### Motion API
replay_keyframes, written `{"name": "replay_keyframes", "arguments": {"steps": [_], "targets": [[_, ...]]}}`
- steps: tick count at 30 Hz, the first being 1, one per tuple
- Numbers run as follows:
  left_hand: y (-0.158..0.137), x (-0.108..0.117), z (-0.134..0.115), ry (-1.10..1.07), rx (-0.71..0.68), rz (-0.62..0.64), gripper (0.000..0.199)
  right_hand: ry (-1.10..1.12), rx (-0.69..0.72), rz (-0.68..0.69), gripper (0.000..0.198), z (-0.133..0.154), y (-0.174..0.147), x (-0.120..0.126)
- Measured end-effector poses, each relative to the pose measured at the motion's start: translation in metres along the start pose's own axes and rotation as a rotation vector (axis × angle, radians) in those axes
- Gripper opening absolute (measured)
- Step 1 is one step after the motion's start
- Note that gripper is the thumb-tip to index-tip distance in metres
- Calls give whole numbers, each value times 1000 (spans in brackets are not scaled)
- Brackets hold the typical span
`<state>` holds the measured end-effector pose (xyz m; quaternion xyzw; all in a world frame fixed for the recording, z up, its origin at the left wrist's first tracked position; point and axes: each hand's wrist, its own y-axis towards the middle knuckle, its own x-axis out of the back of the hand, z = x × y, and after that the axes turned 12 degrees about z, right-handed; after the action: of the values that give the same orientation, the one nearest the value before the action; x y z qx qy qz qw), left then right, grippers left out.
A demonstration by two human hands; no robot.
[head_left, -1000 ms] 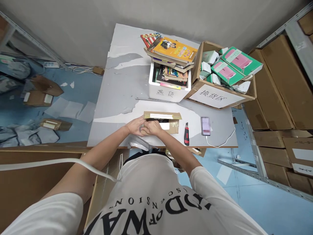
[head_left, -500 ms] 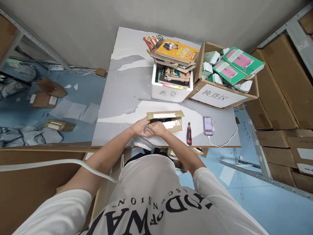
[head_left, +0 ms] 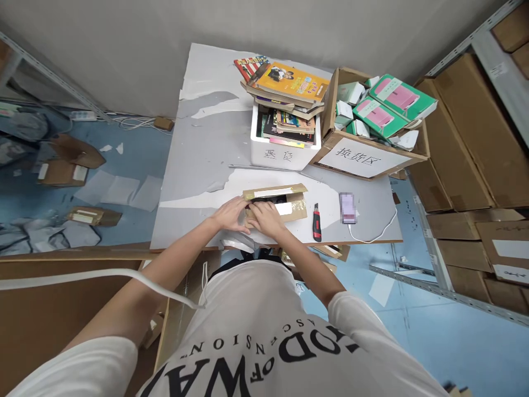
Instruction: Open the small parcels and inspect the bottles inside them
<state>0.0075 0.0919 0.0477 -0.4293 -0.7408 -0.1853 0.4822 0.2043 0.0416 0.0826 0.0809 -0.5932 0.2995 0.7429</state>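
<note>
A small brown cardboard box (head_left: 298,210), taped and with white labels, lies on the table with its long flap raised and a dark gap showing inside. My left hand (head_left: 231,214) holds the box's left end, thumb apart from the fingers. Bent over the near edge at the gap are the fingers of my right hand (head_left: 266,218), which grip the box there; their tips are partly hidden. Crumpled grey plastic wrapping (head_left: 238,241) sits at the table edge below my hands. A red and black box cutter (head_left: 316,223) lies to the right of the box, its blade end pointing away.
Beyond the box stand a white foam bin (head_left: 285,157) piled with books (head_left: 295,82) and a carton (head_left: 367,160) of green-and-pink boxes. A phone (head_left: 347,208) on a white cable lies at the right. Shelving with large cartons (head_left: 467,132) rises on the right.
My right hand has loosened from a tighter curl, its fingers now straighter over the box edge. My left hand has shifted slightly. The whole view has moved a little; the box stays put.
</note>
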Motion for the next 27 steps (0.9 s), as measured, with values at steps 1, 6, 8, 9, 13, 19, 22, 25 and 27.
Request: {"name": "replay_keyframes", "arguments": {"steps": [1,6,8,9,13,19,22,25,27], "targets": [[-1,2,0,4,-6,6,101,31,-49,-69,49,-4,-14,-4],[-5,10,-7,40,19,-52,69,384,-664,-321,49,-46,-102,-25],[-3,14,-10,56,158,-142,47,642,-836,-345,51,-60,-127,-32],[-1,16,-11,60,261,-206,43,741,-872,-337,51,-64,-134,-34],[19,31,-7,-53,520,-433,53,1031,-796,-281,55,-58,-134,-41],[54,38,8,-398,333,60,56,1708,-701,-325,75,-44,-105,-42],[59,31,12,-423,410,41,44,1799,-640,-221,63,-41,-99,-46],[55,27,14,-494,460,2,35,1838,-516,-183,62,-40,-92,-50],[47,22,13,-586,469,-13,35,1807,-480,-200,65,-44,-83,-48]]}}
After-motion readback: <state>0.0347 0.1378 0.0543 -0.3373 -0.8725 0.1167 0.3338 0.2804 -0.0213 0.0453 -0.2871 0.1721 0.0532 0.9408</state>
